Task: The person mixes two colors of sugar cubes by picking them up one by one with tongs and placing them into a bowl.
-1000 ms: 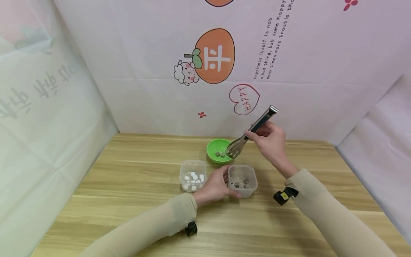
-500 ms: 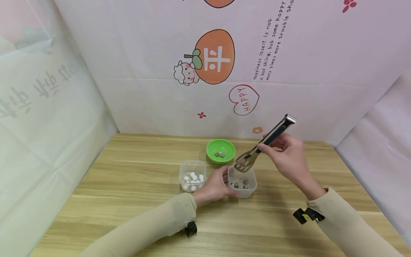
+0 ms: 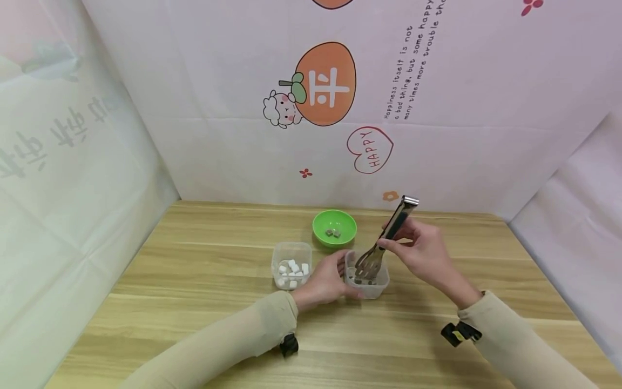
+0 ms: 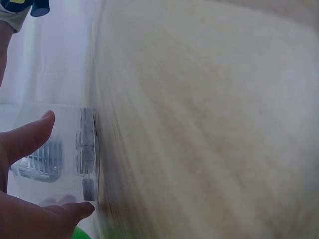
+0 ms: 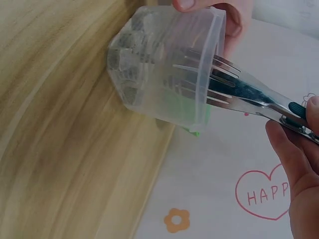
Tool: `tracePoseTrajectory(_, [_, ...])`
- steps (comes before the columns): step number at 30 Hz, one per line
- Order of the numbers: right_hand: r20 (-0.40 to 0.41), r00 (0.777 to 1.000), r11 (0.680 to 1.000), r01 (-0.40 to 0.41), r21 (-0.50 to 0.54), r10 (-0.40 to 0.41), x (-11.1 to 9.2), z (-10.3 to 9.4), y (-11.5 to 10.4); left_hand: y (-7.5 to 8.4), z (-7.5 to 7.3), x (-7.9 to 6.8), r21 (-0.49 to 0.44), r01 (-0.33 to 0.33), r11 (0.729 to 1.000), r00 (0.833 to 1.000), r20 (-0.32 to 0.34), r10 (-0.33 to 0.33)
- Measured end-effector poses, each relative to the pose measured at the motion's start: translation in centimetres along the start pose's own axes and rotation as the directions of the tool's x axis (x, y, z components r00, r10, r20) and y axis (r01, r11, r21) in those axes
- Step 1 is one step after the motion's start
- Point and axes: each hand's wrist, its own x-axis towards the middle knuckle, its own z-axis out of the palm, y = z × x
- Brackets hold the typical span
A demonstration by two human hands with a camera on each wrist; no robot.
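My left hand (image 3: pixel 326 282) grips a clear plastic container (image 3: pixel 373 292), thumb on its near side and fingers on its far side. Small dark grey cubes (image 5: pixel 122 55) lie at the bottom of that container. In my right hand (image 3: pixel 424 253) I hold metal serving tongs (image 3: pixel 396 222) with dark inlaid handles, tilted downward. Their slotted heads (image 5: pixel 219 84) reach inside the container, above or near the cubes; whether they touch one, I cannot tell. Just behind stands a green bowl (image 3: pixel 335 220) with a couple of grey cubes (image 3: pixel 333 233) in it.
Left of my left hand, a second clear container (image 3: pixel 291 248) holds several white cubes (image 3: pixel 293 267). Everything stands on a wooden tabletop (image 3: pixel 218 254). A printed white cloth (image 3: pixel 233 151) rises like a wall behind the table's back edge.
The tongs have moved from over the green bowl, right and toward me, then down into the container of grey cubes. My left hand and the containers have stayed put.
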Motion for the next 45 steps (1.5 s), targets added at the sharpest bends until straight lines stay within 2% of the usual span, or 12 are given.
tracePoseTrajectory(7, [0.05,0.999,1.0,0.002,-0.011,-0.002,0.0,0.7,0.4,0.1,0.0,-0.1,-0.043,-0.033,0.999,0.999,0.008,0.033])
tracePoseTrajectory(18, [0.112,0.994,0.997,0.002,-0.078,0.007,0.7,0.8,0.2,0.0,0.0,-0.1,-0.041,-0.017,0.999,1.0,0.007,0.018])
tracePoseTrajectory(37, [0.116,0.99,0.993,-0.062,-0.1,0.073,1.3,0.7,0.1,0.1,-0.1,-0.1,-0.042,-0.014,0.999,1.0,0.015,0.015])
tracePoseTrajectory(45, [0.141,0.988,0.994,-0.043,-0.098,0.057,1.3,1.1,0.4,0.0,-0.1,-0.1,-0.042,-0.022,0.999,1.0,0.017,0.023])
